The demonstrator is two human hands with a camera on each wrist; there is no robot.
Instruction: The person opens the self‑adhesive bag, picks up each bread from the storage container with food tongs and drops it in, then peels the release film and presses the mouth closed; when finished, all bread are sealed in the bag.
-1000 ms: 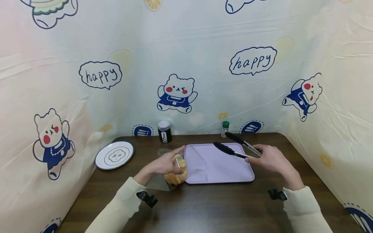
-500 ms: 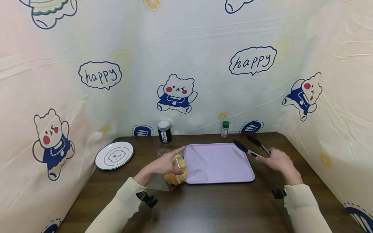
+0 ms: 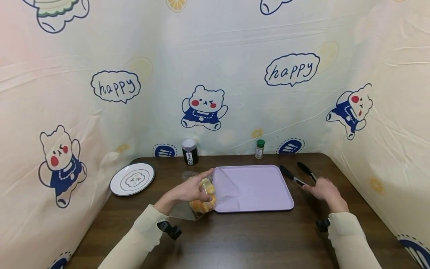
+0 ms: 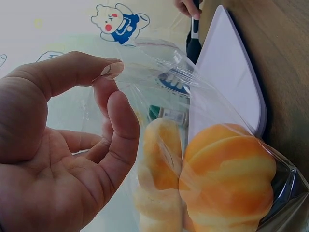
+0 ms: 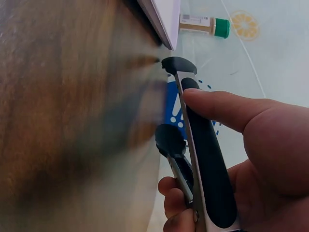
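My left hand (image 3: 189, 188) pinches the rim of a clear plastic bag (image 3: 183, 212) between thumb and fingertips. Inside the bag, the left wrist view shows a ridged golden bread roll (image 4: 229, 176) beside a longer pale one (image 4: 161, 159). The bag's loose end overlaps the left part of a lilac tray (image 3: 263, 190). Right of the tray, my right hand (image 3: 324, 189) holds black-tipped metal tongs (image 5: 207, 159), thumb on the dark grip and fingers curled at the other arm. The tongs' arms are spread with nothing between them, tips pointing away, low over the table.
A white plate (image 3: 132, 179) with a dark rim stands at the left table edge. Along the back are a dark jar (image 3: 190, 152) with a pale lid and a small green-capped shaker (image 3: 259, 149). A printed cloth (image 3: 235, 93) encloses the table (image 3: 235, 239) behind and at the sides.
My right hand has carried the tongs from over the tray to the right and down beside it. My left hand and the bag have stayed in place.
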